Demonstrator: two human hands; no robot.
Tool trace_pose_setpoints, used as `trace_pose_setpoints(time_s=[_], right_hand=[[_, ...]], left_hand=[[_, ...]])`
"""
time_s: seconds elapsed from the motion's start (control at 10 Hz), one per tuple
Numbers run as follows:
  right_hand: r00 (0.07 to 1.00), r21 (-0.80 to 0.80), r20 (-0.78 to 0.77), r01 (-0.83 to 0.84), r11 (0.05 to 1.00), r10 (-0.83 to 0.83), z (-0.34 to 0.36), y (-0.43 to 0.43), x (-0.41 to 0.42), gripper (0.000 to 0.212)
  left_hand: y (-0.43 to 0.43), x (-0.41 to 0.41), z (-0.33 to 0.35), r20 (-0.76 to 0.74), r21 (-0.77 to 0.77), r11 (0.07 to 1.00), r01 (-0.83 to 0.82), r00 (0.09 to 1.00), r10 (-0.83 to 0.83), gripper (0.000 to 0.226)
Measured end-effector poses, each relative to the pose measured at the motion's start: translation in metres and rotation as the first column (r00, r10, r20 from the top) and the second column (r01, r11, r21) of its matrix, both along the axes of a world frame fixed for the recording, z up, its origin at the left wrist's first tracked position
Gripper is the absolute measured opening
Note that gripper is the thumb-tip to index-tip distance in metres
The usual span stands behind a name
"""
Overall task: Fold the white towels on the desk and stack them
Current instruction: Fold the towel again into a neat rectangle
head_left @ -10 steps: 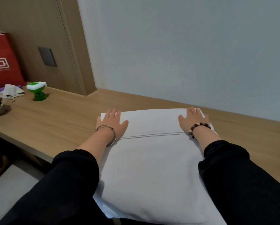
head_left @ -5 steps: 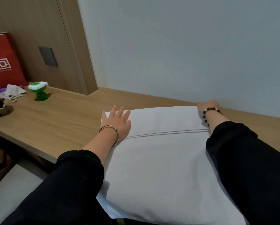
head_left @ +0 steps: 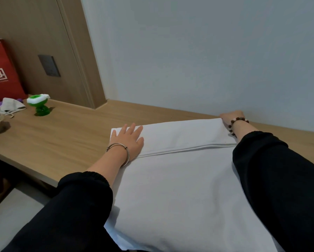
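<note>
White towel (head_left: 179,193) lies broad across the desk (head_left: 61,142), its near end running out past the desk's front edge. Black sleeves come in over it from both sides. Further up the desk, a folded-over band of towel shows, its double hem running straight across. The left hand (head_left: 129,140), with a silver bangle (head_left: 119,149) on the wrist, lies flat on the left end of that band, fingers straight and a little spread, palm pressing the cloth down. Farther back, near the desk's rear edge, the right hand (head_left: 231,116) sits at the towel's far right corner, a bead bracelet (head_left: 238,122) on the wrist; its fingers are hidden, so whether it grips the corner I cannot tell. Over at the desk's left end stand a green toy (head_left: 39,104), a crumpled pale cloth (head_left: 12,105) and, at the back, a red paper bag (head_left: 1,73).
</note>
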State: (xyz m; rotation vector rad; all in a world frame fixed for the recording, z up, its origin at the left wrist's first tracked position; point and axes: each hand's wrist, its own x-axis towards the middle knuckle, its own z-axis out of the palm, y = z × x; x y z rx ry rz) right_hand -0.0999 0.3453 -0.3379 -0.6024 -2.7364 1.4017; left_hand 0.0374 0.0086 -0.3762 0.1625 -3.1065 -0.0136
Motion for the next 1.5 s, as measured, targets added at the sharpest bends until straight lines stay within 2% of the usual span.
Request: trace_pose_setpoints(time_s=[0.1, 0.2, 0.3, 0.4, 0.5, 0.6, 0.7, 0.8, 0.9, 1.0, 1.1, 1.2, 1.3, 1.5], right_hand=[[0.98, 0.165, 0.113, -0.181, 0.97, 0.164, 0.005, 0.004, 0.0, 0.041], [0.942, 0.199, 0.094, -0.335, 0.921, 0.322, 0.008, 0.0, -0.005, 0.032], [0.916, 0.2, 0.13, -0.399, 0.895, 0.379, 0.013, -0.001, -0.004, 0.043], [0.91, 0.216, 0.195, -0.404, 0.889, 0.366, 0.013, 0.006, -0.005, 0.058], [0.912, 0.267, 0.163, -0.408, 0.873, 0.376, 0.011, 0.004, -0.005, 0.062], [0.928, 0.334, 0.04, -0.362, 0.87, 0.37, 0.002, -0.003, -0.006, 0.06], [0.948, 0.364, -0.099, -0.248, 0.898, 0.301, -0.009, -0.007, -0.008, 0.059], [0.954, 0.352, -0.165, -0.181, 0.918, 0.251, -0.015, -0.008, -0.009, 0.058], [0.963, 0.471, -0.075, -0.196, 0.86, 0.26, -0.012, -0.014, -0.007, 0.049], [0.97, 0.793, 0.005, -0.151, 0.591, 0.241, 0.0, -0.037, 0.006, 0.033], [0.903, 0.889, -0.013, -0.186, 0.419, 0.429, 0.007, -0.077, 0.024, 0.038], [0.69, 0.776, 0.144, -0.523, 0.352, 0.709, -0.011, -0.119, 0.049, 0.052], [0.651, 0.696, 0.209, -0.623, 0.356, 0.73, -0.033, -0.107, 0.062, 0.06], [0.798, 0.733, 0.227, -0.517, 0.442, 0.558, -0.031, -0.023, 0.057, 0.057]], left_hand=[[0.001, -0.001, 0.0, 0.001, -0.002, 1.0, -0.004, 1.0, 0.004, 0.054], [0.001, -0.002, 0.0, -0.001, -0.005, 1.0, -0.003, 1.0, 0.003, 0.054], [0.001, -0.001, 0.0, -0.002, -0.008, 1.0, -0.005, 1.0, 0.005, 0.054], [0.001, -0.001, 0.0, -0.005, -0.007, 1.0, -0.003, 1.0, 0.003, 0.054], [0.0, -0.002, 0.0, -0.006, 0.001, 1.0, -0.006, 1.0, 0.006, 0.054], [0.001, -0.001, 0.0, -0.008, 0.003, 1.0, -0.007, 1.0, 0.007, 0.053], [0.001, -0.001, 0.0, -0.01, 0.013, 1.0, -0.001, 1.0, 0.001, 0.053], [-0.003, -0.001, -0.001, -0.005, 0.018, 1.0, 0.002, 1.0, -0.002, 0.054], [-0.003, -0.002, -0.002, 0.002, 0.015, 1.0, -0.014, 1.0, 0.014, 0.055], [-0.002, -0.002, -0.001, 0.007, 0.007, 1.0, -0.021, 1.0, 0.021, 0.055], [-0.002, -0.002, 0.0, 0.013, -0.004, 1.0, -0.024, 1.0, 0.024, 0.055], [-0.002, -0.002, 0.001, 0.028, -0.009, 1.0, -0.012, 1.0, 0.012, 0.055], [-0.004, -0.001, 0.003, 0.048, -0.023, 1.0, 0.021, 0.999, -0.019, 0.055], [-0.009, 0.0, 0.003, 0.057, -0.047, 0.998, 0.047, 0.997, -0.044, 0.054]])
